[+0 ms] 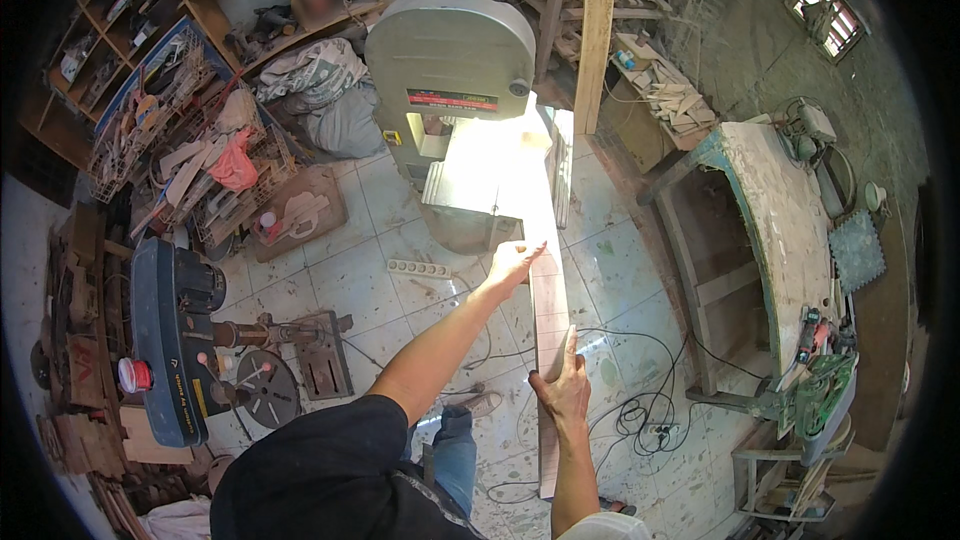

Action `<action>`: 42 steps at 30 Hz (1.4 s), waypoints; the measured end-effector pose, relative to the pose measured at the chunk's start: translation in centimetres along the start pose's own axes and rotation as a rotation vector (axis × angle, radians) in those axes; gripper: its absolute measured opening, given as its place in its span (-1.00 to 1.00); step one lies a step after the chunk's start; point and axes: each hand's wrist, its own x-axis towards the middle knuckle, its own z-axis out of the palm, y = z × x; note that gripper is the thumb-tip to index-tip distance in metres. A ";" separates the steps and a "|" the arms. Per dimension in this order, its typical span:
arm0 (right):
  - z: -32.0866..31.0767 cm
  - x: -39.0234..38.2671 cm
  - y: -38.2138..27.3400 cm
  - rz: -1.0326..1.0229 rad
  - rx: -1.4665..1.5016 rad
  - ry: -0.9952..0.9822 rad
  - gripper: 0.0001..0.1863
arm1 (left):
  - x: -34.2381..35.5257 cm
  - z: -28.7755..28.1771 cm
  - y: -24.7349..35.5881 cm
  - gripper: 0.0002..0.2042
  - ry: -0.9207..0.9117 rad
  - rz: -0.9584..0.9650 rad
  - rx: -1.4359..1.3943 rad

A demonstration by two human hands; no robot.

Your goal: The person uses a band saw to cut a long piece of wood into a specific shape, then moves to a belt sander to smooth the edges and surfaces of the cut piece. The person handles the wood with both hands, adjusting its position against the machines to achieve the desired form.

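A long, narrow wooden board (551,305) with pencil lines across it runs from beside my body up to the table (470,175) of a grey band saw (450,55). Strong glare washes out the board's far end and much of that table, so the blade cannot be made out. My left hand (514,265) is closed on the board's left edge, a short way before the saw table. Further back, my right hand (566,388) grips the board from its right side, thumb across to the left and forefinger stretched along it.
At left stands a blue drill press (170,340). A power strip (418,268) and loose black cables (640,415) lie on the tiled floor. A worn workbench (790,210) is on the right; a wooden post (594,40) rises behind the saw. Cluttered shelves (225,15) fill the far left.
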 end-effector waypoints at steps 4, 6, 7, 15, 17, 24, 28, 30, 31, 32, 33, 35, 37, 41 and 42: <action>0.5 0.1 0.3 -0.020 -0.005 0.031 0.33 | 0.3 -0.2 -0.2 -0.66 -0.028 -0.021 0.004; 0.7 0.1 0.4 -0.022 -0.003 0.038 0.32 | 0.3 -0.3 0.0 -0.65 -0.014 -0.031 0.032; 0.7 0.1 0.3 -0.013 0.000 0.033 0.32 | 0.2 -0.3 0.1 -0.64 -0.007 -0.035 0.044; 0.2 -0.1 -1.5 0.019 0.004 0.018 0.30 | -0.3 -0.5 1.1 -0.62 0.026 -0.049 0.138; 0.3 -0.1 -1.5 0.016 0.015 0.022 0.29 | -0.4 -0.6 1.3 -0.60 0.023 -0.050 0.166; 0.5 -0.3 -1.9 0.045 0.008 -0.006 0.30 | -1.2 -0.7 2.4 -0.52 0.031 -0.066 0.189; 0.8 -0.2 -1.9 0.034 0.006 -0.003 0.30 | -1.3 -0.8 2.7 -0.52 0.026 -0.098 0.178; 0.9 -0.2 -2.0 0.037 0.004 -0.006 0.31 | -1.2 -0.9 2.6 -0.52 0.021 -0.089 0.178; 0.9 -0.2 -2.1 0.043 0.005 -0.009 0.31 | -1.1 -1.0 2.4 -0.52 0.019 -0.085 0.178; 0.9 -0.2 -2.2 0.048 0.006 -0.012 0.31 | -0.9 -1.1 2.2 -0.52 0.008 -0.065 0.178; 1.0 -0.2 -2.1 0.032 0.011 -0.003 0.32 | -0.7 -1.2 2.1 -0.51 0.000 -0.044 0.177; 1.3 0.0 -1.9 -0.001 0.021 0.013 0.33 | -0.4 -1.3 1.7 -0.54 0.028 0.012 0.161; 0.9 0.0 -2.1 0.045 0.048 -0.021 0.32 | -1.0 -0.7 2.0 -0.53 0.086 0.076 0.135; 1.1 0.1 -1.7 0.008 0.025 0.012 0.33 | -1.2 -0.4 2.5 -0.56 0.076 0.017 0.147; 1.2 0.1 -1.7 0.006 0.023 0.009 0.33 | -0.8 -0.8 2.3 -0.56 0.043 -0.019 0.159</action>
